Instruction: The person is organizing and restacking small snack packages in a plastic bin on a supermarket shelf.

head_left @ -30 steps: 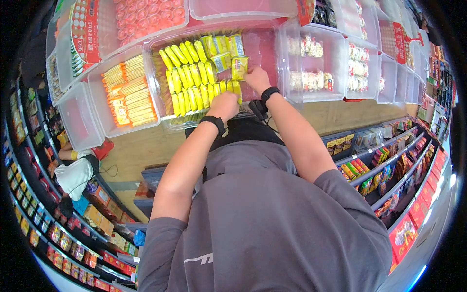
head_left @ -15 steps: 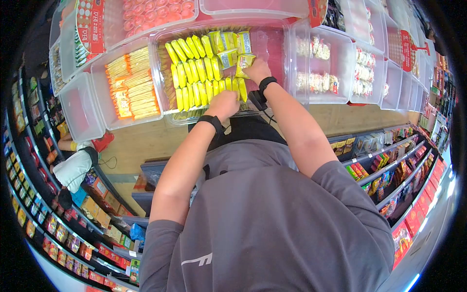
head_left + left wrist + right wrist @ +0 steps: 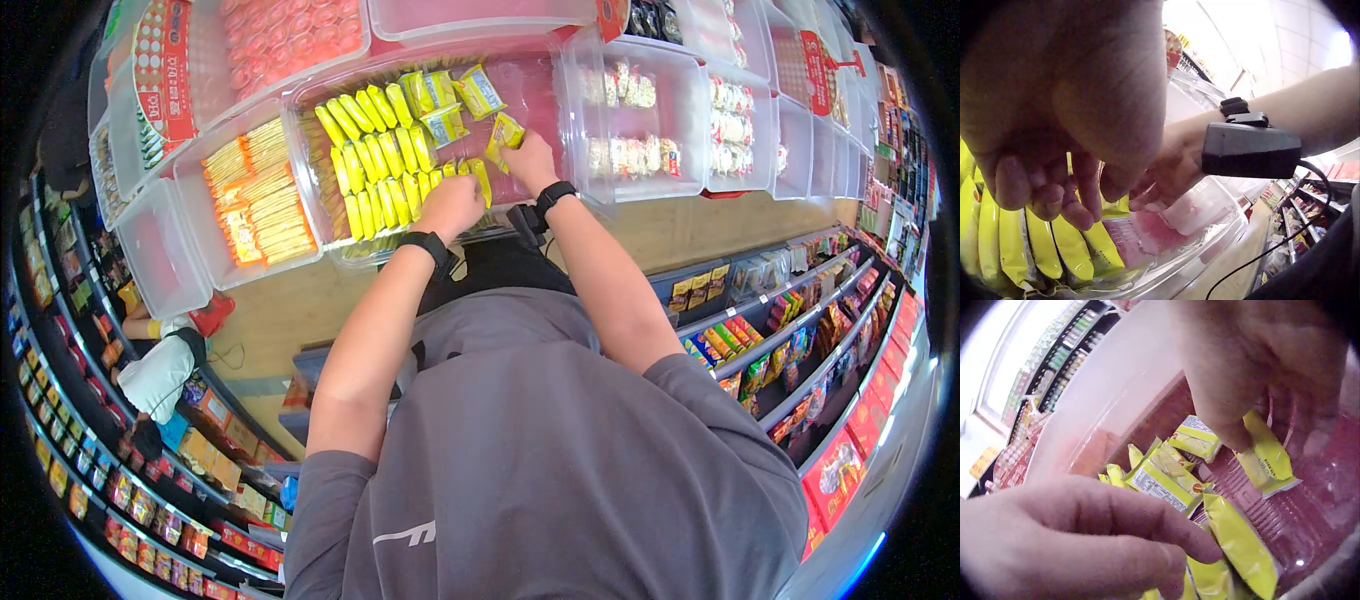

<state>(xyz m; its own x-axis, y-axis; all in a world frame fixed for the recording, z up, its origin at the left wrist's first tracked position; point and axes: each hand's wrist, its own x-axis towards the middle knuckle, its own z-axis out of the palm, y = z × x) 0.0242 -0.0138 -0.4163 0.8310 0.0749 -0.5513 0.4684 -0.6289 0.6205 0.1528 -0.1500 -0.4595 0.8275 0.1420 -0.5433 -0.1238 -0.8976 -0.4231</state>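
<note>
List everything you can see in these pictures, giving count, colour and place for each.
yellow packets: many, yellow, rows in the middle bin
held packet: one, yellow, pinched by the right hand
middle bin: one, clear, top centre
orange packets: many, orange, bin to the left
pale packets: many, whitish, bin to the right
shelf goods: many, mixed colours, aisle shelves below
wristbands: two, black, one per wrist
left hand: one, rests on front yellow packets
right hand: one, over the middle bin
</note>
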